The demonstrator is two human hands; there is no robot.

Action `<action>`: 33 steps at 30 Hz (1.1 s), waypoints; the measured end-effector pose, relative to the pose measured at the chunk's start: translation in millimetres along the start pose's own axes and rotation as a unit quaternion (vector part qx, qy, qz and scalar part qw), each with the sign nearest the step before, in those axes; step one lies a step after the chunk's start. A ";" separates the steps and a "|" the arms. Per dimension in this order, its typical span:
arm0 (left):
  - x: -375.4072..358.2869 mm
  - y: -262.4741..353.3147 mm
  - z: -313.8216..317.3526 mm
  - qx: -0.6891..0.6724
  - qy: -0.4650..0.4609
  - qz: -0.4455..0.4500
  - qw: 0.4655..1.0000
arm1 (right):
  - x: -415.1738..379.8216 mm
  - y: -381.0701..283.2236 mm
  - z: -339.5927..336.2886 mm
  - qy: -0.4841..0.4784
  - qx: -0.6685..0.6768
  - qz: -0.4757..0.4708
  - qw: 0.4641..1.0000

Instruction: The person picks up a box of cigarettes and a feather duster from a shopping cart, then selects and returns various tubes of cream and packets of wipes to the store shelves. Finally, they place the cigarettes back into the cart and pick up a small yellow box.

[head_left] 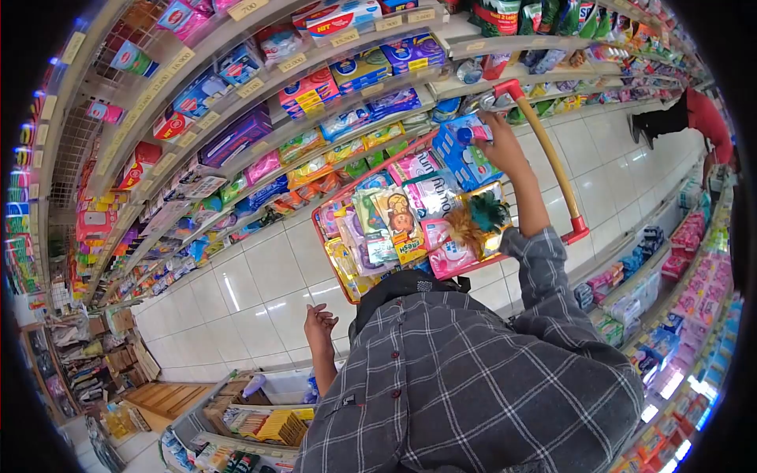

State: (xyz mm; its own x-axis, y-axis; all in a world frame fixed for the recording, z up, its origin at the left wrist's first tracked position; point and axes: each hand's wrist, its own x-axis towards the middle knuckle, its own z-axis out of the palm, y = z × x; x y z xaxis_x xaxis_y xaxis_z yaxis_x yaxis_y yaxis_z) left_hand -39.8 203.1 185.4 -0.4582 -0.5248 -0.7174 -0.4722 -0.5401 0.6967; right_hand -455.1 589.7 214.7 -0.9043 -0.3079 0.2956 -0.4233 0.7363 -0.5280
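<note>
My right hand [498, 142] reaches over the far end of the shopping cart. Its fingers are closed round a small container with a blue cap [465, 135], white and pink on its side; the fingers hide part of it. Just below it lies a blue package with cut-out slots [465, 162] in the cart. My left hand [320, 320] hangs over the floor to the left of the cart, its fingers loosely bent and apart, with nothing in them. The cart [344, 288] has red edges and is piled with colourful packs, including a yellow pack with a child's picture [404, 225] and a feathery brown and green item [477, 221].
Shelves [303, 67] full of boxed and bagged goods curve along the far side. A wooden cart handle [548, 150] with red ends stands right of my arm. Another person [702, 118] is in the aisle at the right. More stocked shelves [670, 315] run along the right.
</note>
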 end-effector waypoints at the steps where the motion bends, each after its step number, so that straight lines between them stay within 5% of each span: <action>1: 0.7 4.1 0.4 0.020 0.004 0.001 1.000 | -19.8 0.7 4.2 -0.001 -0.011 0.022 1.000; 4: 14.0 15.3 5.1 0.078 -0.022 0.021 0.996 | -55.0 1.5 6.3 -0.081 -0.080 0.072 0.991; 11: 31.0 59.6 76.5 0.180 -0.135 0.173 0.959 | -64.7 -6.5 24.7 0.045 -0.119 0.040 0.991; 17: 4.6 81.3 134.9 0.159 -0.208 0.218 0.940 | -57.2 -43.2 -5.1 0.253 0.140 0.047 0.956; 18: -2.9 87.1 142.6 0.166 -0.228 0.231 0.931 | -58.9 -61.0 -12.5 0.264 0.200 0.107 0.938; 21: -17.8 102.6 169.4 0.183 -0.294 0.272 0.898 | -66.0 -94.2 -21.7 0.242 0.485 0.214 0.813; 23: -24.4 112.6 189.6 0.191 -0.348 0.311 0.863 | -72.5 -120.2 -24.4 0.142 0.541 0.268 0.784; 25: -39.3 123.8 210.3 0.121 -0.420 0.204 0.876 | -78.6 -149.6 -22.8 0.044 0.595 0.281 0.752; 29: -42.0 106.3 230.7 0.063 -0.464 0.032 0.883 | -90.2 -188.6 1.7 -0.031 0.548 0.224 0.805; 31: -39.3 97.4 225.5 0.136 -0.444 0.040 0.885 | -99.3 -188.2 15.0 -0.014 0.395 0.182 0.900; 33: -41.1 91.0 215.9 0.184 -0.376 0.058 0.906 | -105.8 -176.5 27.7 -0.016 0.367 0.169 0.915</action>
State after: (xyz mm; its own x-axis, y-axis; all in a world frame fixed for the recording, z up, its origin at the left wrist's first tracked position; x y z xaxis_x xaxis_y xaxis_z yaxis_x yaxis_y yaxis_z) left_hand -226.5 317.7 278.3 -0.8393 0.1071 -0.5330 -0.5436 -0.1819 0.8194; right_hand -286.2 475.6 254.5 -0.9864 -0.1643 0.0001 -0.0323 0.1935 -0.9806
